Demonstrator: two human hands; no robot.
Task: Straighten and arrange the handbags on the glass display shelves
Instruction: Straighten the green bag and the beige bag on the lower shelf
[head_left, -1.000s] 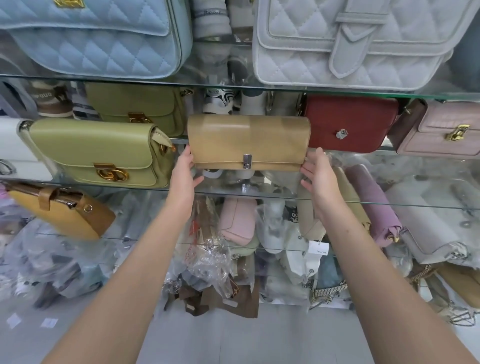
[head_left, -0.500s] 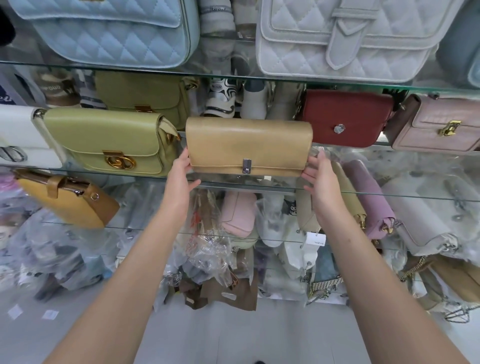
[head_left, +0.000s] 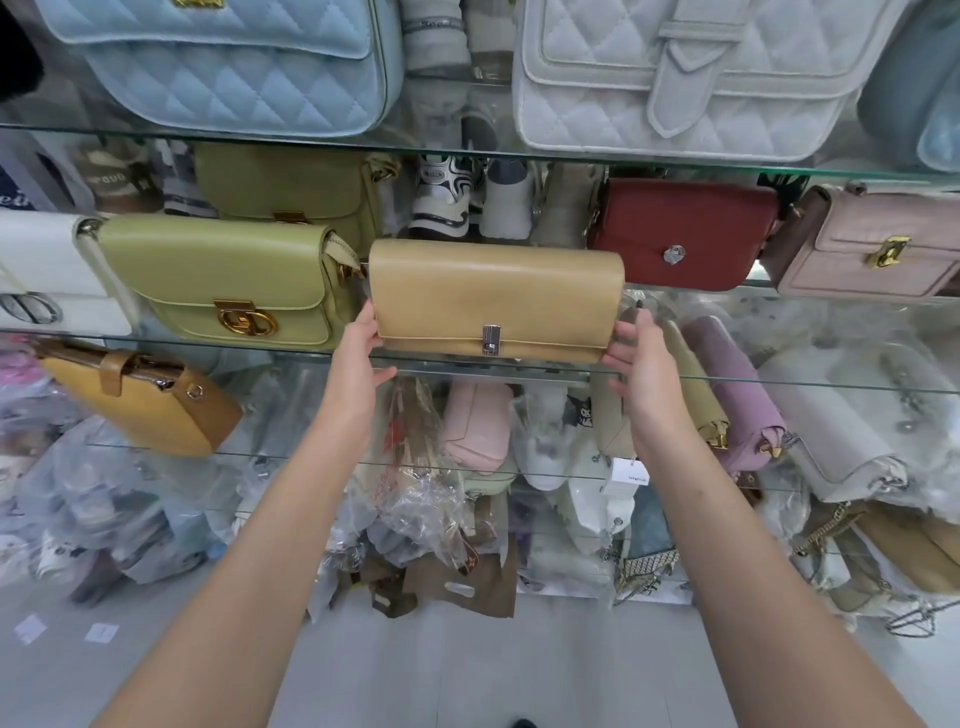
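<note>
While the tan bag (head_left: 496, 296) rests on the middle glass shelf (head_left: 831, 385) between a green bag (head_left: 223, 280) and a red bag (head_left: 680, 234), the left hand (head_left: 358, 353) and right hand (head_left: 639, 364) press loosely spread fingers against its ends, probably to square it up.

tan flap handbag (head_left: 496, 296), silver clasp, upright on glass shelf (head_left: 779, 382)
</note>
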